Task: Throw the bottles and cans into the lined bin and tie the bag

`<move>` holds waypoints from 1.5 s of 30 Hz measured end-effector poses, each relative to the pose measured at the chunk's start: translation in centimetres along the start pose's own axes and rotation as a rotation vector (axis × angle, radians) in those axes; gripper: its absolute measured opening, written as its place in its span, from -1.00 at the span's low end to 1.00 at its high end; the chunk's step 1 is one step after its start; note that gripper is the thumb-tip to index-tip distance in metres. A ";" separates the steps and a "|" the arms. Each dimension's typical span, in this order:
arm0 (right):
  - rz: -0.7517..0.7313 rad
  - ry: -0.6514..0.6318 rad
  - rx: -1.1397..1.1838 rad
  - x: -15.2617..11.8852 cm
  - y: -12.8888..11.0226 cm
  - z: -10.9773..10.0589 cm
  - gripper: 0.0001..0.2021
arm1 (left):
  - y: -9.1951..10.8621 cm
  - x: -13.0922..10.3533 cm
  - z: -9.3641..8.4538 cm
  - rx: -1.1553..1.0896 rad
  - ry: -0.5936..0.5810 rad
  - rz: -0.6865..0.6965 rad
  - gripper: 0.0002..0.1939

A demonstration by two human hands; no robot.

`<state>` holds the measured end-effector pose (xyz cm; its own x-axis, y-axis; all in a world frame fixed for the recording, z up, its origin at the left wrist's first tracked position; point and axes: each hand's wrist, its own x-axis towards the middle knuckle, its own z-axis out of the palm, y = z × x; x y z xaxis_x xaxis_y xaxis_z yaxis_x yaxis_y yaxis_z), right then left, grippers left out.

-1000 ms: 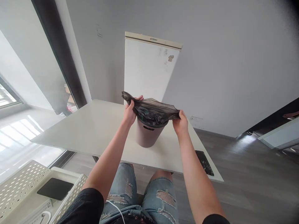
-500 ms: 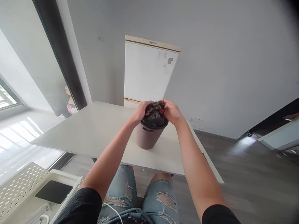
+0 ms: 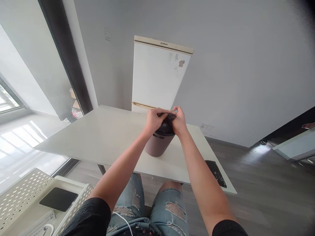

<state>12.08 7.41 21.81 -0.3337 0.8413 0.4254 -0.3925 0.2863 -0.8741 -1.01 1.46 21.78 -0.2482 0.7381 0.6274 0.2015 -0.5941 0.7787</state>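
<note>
A mauve bin with a dark rim stands upright on the white table, near its front edge. Out of its top rises a black plastic bag, gathered between my two hands. On the left side, my left hand pinches the bag's bunched top. My right hand grips the bag from the right, fingers curled round it. Both hands are close together just above the rim, and they hide part of the bag.
Black folded plastic lies at the table's right edge, beside my right forearm. Behind the table is a white fridge. At lower left, a cream perforated basket holds a dark flat item.
Both hands have drawn closer together over the bag, whose top is now bunched tighter. The black plastic at the right edge shows more as my right forearm has shifted left.
</note>
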 end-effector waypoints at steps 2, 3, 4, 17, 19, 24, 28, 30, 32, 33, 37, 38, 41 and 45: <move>-0.039 -0.033 0.017 -0.3 -0.4 -0.3 -0.42 | 0.2 0.0 0.1 0.022 0.051 -0.001 -0.81; -0.048 -0.059 0.017 -0.4 -0.6 -0.5 -0.42 | 0.2 0.0 0.2 0.027 0.069 0.002 -0.81; -0.050 -0.085 0.008 -0.6 -0.8 -0.7 -0.42 | 0.2 0.0 0.2 0.028 0.085 0.005 -0.81; -0.170 0.134 -0.156 -0.5 -0.3 -1.8 -0.53 | -1.9 0.9 -0.9 -0.345 -0.072 -0.208 -0.62; -0.151 0.062 -0.151 -0.5 -0.5 -1.4 -0.47 | -1.7 1.0 -1.1 -0.346 -0.221 -0.219 -0.60; -0.060 -0.175 -0.182 -0.8 -1.0 -1.2 -0.48 | -1.2 1.2 -0.6 -0.250 -0.078 -0.220 -0.69; -0.103 -0.136 -0.321 -1.6 -1.1 -0.9 -0.65 | -0.8 0.5 0.0 -0.047 0.106 -0.132 -0.85; -0.201 -0.058 -0.498 -2.1 -1.1 -0.4 -0.76 | -0.5 0.0 0.2 0.076 0.163 -0.019 -0.87; -0.313 0.032 -0.689 -2.6 -1.2 0.1 -0.84 | -0.1 -0.4 0.1 0.208 0.116 0.080 -0.87; -0.362 0.071 -0.759 -2.8 -1.3 0.2 -0.86 | 0.1 -0.4 -0.1 0.277 0.051 0.115 -0.85; -0.463 0.089 -0.841 -2.8 -1.8 0.2 -0.85 | 1.2 0.0 -1.1 0.439 -0.239 0.195 -0.73; -0.470 0.071 -0.840 -2.7 -1.9 0.0 -0.85 | 1.4 0.2 -1.4 0.439 -0.277 0.204 -0.71; -0.496 0.028 -0.834 -2.3 -2.1 -0.7 -0.86 | 1.7 0.6 -1.9 0.397 -0.336 0.161 -0.67; -0.575 -0.009 -0.915 -2.8 -1.9 -1.0 -0.81 | 1.4 0.8 -2.0 0.141 -0.327 -0.057 -0.54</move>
<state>14.66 5.01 22.07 -0.3114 0.4693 0.8263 0.2959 0.8742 -0.3850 -2.84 0.59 23.41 0.0488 0.8455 0.5317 0.3300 -0.5161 0.7904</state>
